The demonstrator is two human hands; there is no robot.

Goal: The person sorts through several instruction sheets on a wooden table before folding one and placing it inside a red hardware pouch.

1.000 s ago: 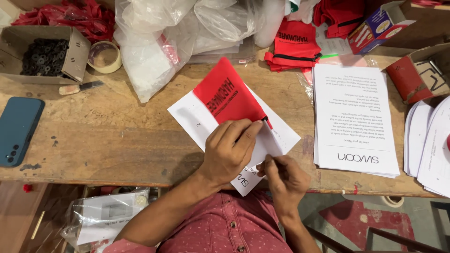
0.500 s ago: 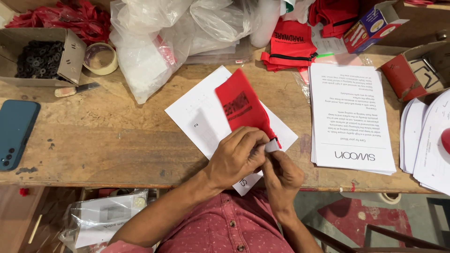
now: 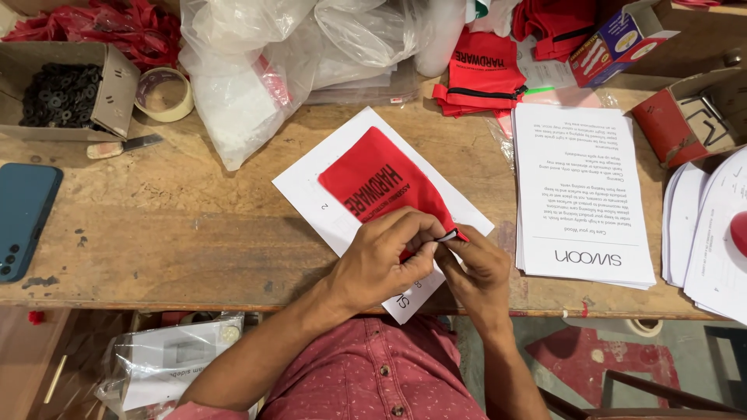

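Observation:
A red fabric pouch (image 3: 372,187) with black print lies on a white printed sheet (image 3: 323,180) on the wooden table (image 3: 179,225). My left hand (image 3: 385,258) pinches the pouch's near corner, fingers closed around its black zipper end. My right hand (image 3: 481,266) meets it there and grips the same corner from the right. Both hands sit at the table's front edge and cover the near part of the sheet.
A stack of white printed sheets (image 3: 583,194) lies to the right, more sheets (image 3: 712,233) beyond. Red pouches (image 3: 481,74), clear plastic bags (image 3: 257,70), a tape roll (image 3: 163,93), a box of black washers (image 3: 66,92), a small knife (image 3: 123,145) and a blue phone (image 3: 23,218) lie around.
The pouch and sheet have turned and shifted slightly. Both hands have closed together on the pouch's near corner at the zipper.

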